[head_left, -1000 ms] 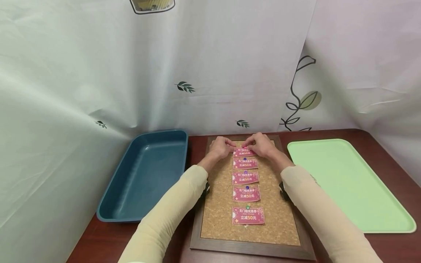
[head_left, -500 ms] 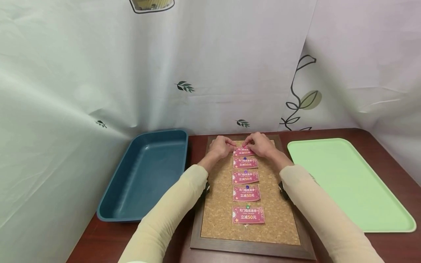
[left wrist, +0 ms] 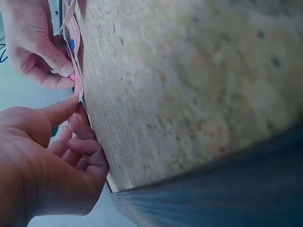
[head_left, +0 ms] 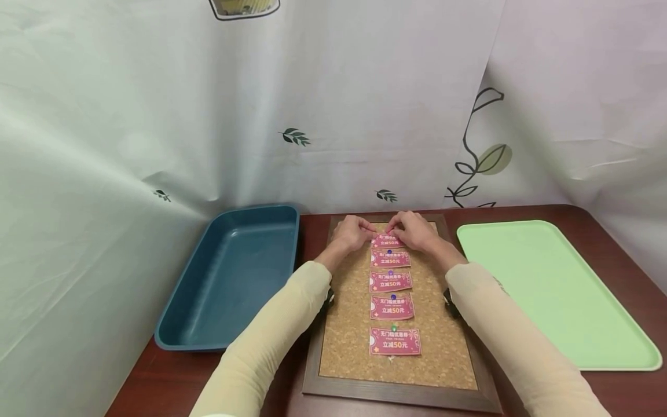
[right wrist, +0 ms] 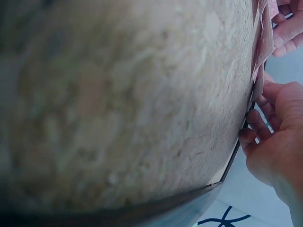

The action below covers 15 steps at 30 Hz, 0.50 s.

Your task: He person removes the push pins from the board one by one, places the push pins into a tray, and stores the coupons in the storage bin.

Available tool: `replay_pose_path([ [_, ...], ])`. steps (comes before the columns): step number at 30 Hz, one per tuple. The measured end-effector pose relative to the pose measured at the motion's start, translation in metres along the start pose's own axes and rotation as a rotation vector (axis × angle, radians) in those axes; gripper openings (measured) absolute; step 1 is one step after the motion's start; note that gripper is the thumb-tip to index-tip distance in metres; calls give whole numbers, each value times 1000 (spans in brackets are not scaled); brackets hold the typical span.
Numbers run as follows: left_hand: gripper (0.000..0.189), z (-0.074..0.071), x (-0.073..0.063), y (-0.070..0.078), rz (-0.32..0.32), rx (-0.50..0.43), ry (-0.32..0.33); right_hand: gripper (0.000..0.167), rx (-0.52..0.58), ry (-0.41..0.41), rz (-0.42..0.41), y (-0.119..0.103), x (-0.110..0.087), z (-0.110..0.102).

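Note:
A framed corkboard (head_left: 344, 336) lies on the table with a column of pink paper coupons. My left hand (head_left: 351, 233) pinches the left edge of the farthest coupon (head_left: 387, 242) between thumb and finger. At that coupon's top edge, my right hand (head_left: 415, 231) pinches a pink push pin (left wrist: 72, 77), seen best in the left wrist view. Whether its point is in the cork is hidden by the fingers. Nearer coupons, such as the closest one (head_left: 395, 344), each carry a push pin at the top, among them a green pin (head_left: 394, 328) and a blue pin (head_left: 393, 297).
A deep blue tray (head_left: 161, 330) stands left of the corkboard. To the right lies a flat light green tray (head_left: 552, 289). A white patterned sheet (head_left: 333, 104) hangs behind and beside the dark red table (head_left: 151, 382).
Both hands stay at the farthest coupon with almost the same grip. The head view has shifted very slightly.

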<state>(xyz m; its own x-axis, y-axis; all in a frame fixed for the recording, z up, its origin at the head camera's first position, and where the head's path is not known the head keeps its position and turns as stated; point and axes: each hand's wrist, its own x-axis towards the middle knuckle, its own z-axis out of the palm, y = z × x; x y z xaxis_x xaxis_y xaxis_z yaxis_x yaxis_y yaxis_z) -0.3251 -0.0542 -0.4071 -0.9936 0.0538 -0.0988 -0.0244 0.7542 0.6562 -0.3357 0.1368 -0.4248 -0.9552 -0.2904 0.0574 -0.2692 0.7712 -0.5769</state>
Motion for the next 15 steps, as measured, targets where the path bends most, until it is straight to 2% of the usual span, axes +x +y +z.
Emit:
replay_pose_path([
  [15,8,0,-1,2,-2,-3,-5,12,6,-7,30,0,0,2],
])
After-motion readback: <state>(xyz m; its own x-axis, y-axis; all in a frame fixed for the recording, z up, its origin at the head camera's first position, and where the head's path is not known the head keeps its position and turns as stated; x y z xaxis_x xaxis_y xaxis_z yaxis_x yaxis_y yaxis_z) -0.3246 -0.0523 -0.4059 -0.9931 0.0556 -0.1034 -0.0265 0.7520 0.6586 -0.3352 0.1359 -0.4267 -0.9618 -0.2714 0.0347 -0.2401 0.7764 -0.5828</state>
